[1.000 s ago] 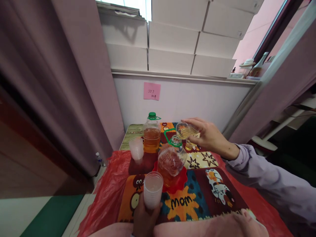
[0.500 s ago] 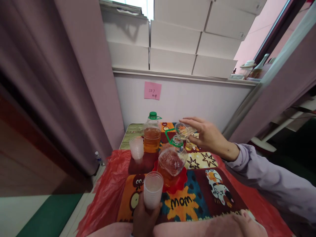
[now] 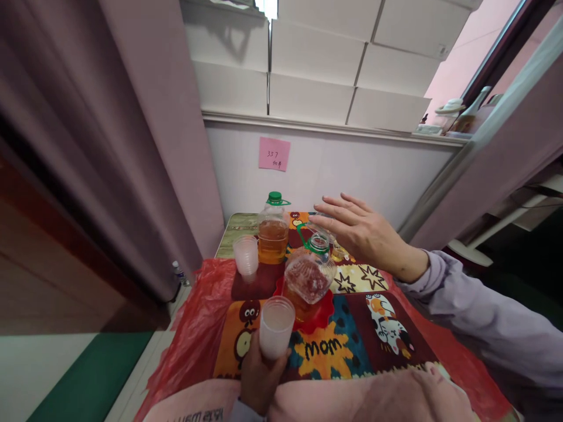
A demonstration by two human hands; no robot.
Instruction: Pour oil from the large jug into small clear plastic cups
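Low in the picture, my left hand (image 3: 259,375) is wrapped round a translucent plastic cup (image 3: 277,331), held upright; whether several are nested I cannot tell. My right hand (image 3: 358,231) is raised over the far right of the table, its fingers stretched and apart. Behind its fingers a clear rounded vessel (image 3: 324,223) is mostly hidden. Just left of that hand is an uncapped jug (image 3: 310,272) with a green handle and amber liquid low inside, on a red scalloped tray (image 3: 326,310). A second jug (image 3: 272,237), green-capped, holds more amber liquid. Beside it stands another translucent cup (image 3: 246,257).
A patterned mat (image 3: 373,363) covers the table, with red plastic sheeting (image 3: 185,322) hanging at the sides. White boxes (image 3: 314,94) are stacked above the back wall, which bears a pink note (image 3: 274,154). A small bottle (image 3: 179,274) stands on the floor at left.
My right hand has lifted slightly and its fingers have straightened and spread, now covering more of the clear vessel. My left hand still holds the cup. The view has tilted slightly.
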